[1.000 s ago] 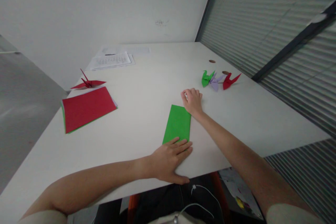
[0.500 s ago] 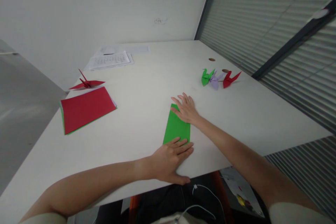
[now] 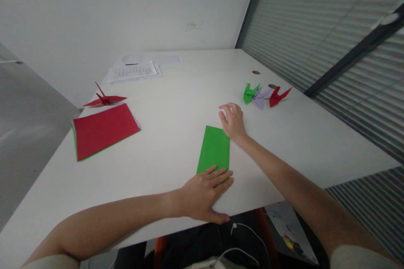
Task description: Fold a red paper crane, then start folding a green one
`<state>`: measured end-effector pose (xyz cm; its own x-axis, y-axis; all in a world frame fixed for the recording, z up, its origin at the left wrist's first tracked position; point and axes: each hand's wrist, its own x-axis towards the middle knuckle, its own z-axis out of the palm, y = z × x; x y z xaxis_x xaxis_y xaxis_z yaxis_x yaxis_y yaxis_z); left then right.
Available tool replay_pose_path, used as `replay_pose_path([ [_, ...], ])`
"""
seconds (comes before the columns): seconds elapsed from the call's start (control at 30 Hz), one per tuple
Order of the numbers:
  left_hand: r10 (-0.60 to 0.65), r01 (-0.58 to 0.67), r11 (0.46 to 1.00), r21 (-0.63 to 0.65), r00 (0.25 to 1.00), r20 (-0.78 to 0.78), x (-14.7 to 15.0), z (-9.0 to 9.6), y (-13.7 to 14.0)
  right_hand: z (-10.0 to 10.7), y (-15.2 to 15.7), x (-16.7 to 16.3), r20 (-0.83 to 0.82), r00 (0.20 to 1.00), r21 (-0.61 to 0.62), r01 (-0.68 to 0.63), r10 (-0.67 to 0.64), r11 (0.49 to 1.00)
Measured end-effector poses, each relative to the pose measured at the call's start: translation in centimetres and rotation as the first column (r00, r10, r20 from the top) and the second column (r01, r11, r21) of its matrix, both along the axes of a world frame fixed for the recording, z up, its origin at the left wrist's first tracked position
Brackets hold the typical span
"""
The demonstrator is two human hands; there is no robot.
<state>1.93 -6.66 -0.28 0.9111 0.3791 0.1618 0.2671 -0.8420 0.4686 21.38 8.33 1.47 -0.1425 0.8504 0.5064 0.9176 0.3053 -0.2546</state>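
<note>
Lying flat on the white tabletop [image 3: 170,147], the oblong green paper [image 3: 214,147] looks smooth and bright; the left hand [image 3: 202,194] covers its near end, fingers slightly spread; the right hand [image 3: 233,122], loosely curled, thumb apart, is at its far-right corner.

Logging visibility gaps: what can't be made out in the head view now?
Head view throughout:
Near end of the flat green paper rectangle: hidden under the left hand.
Text on the stacked white paper sheets: too small.
Small yellow object, lower right: blurred.
Right beige sleeve: cut off by the bottom edge.
</note>
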Motion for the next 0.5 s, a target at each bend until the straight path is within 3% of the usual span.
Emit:
replay_pose_path([
  [0.07, 0.002, -0.002, 1.0, 0.0, 1.0, -0.003, 0.0, 0.0, 0.0, 0.1, -3.1, -0.9, 0.032, 0.98, -0.041, -0.196, 0.197, 0.98],
  [0.17, -0.003, 0.003, 1.0, 0.003, 1.0, -0.001, 0.0, 0.0, 0.0, -0.8, -6.1, -1.4, 0.171, 0.855, -0.188, -0.46, 0.49, 0.868],
  [0.27, -0.005, 0.005, 1.0, 0.003, 1.0, -0.004, 0.1, -0.1, 0.0, -1.9, -5.3, -0.7, 0.254, 0.821, -0.272, -0.448, 0.512, 0.852],
  [0.4, -0.004, 0.004, 1.0, 0.002, 1.0, -0.011, 0.1, -0.1, 0.0, -2.6, -0.6, 0.9, 0.291, 0.8, -0.352, -0.42, 0.524, 0.837],
  [0.5, -0.017, 0.017, 1.0, 0.011, 1.0, -0.017, 0.0, 0.0, 0.0, -2.7, 2.5, 1.9, 0.282, 0.851, -0.347, -0.341, 0.443, 0.874],
])
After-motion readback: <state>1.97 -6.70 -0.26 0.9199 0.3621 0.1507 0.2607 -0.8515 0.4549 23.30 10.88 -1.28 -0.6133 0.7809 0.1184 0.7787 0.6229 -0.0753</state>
